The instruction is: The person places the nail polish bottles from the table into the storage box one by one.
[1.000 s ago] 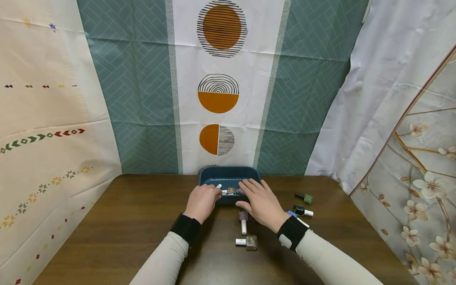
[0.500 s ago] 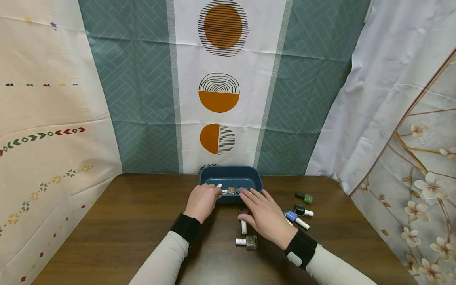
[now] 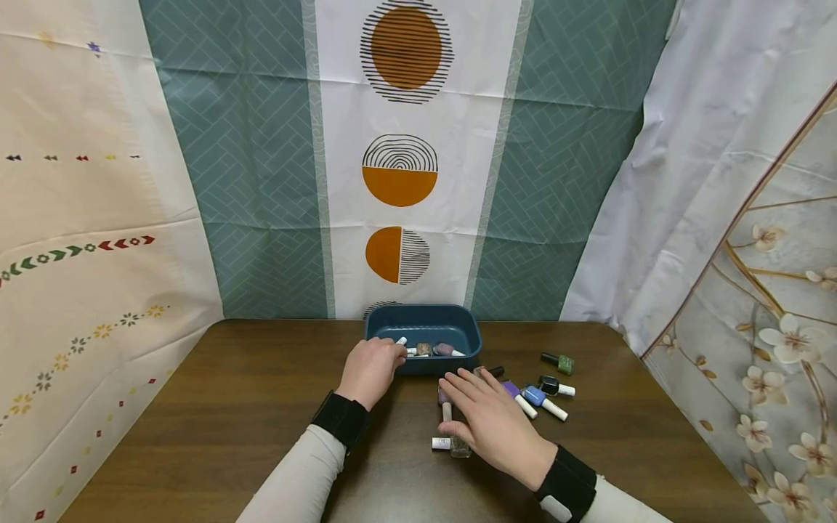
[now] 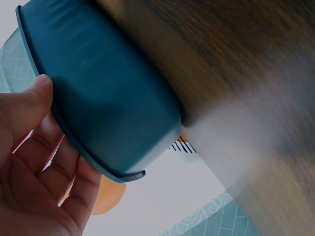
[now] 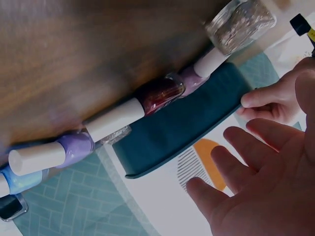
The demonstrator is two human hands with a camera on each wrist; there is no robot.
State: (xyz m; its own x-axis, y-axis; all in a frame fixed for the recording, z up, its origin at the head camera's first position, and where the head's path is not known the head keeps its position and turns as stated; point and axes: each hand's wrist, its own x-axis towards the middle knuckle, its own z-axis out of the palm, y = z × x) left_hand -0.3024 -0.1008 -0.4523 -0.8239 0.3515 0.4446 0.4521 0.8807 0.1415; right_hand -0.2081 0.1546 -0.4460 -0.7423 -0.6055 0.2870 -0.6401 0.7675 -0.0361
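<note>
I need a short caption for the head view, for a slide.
Left hand holds the blue tray; right hand hovers over nail polish bottles.

Dark blue tray point(image 3: 423, 318): smooth matt plastic. Table point(image 3: 216, 407): dark wood grain, slight sheen. Nail polish bottles point(image 5: 157, 93): glossy glass, white matt plastic caps; one glittery bottle point(image 5: 240, 22). Backdrop curtains point(image 3: 261, 181): printed cloth, creased. Sleeves point(image 3: 294, 472): soft matt fabric; wristbands point(image 3: 340, 419) black cloth.

Head view: we look forward and down from above, mid-distance, across wooden table point(image 3: 196, 407) toward curtain backdrop. Left wrist view: very close, low at table level, facing blue tray point(image 4: 103, 93) wall. Right wrist view: close, low, facing nail polish bottles point(image 5: 147, 98). All three share blue tray point(image 3: 423, 319) point(image 5: 197, 123).
</note>
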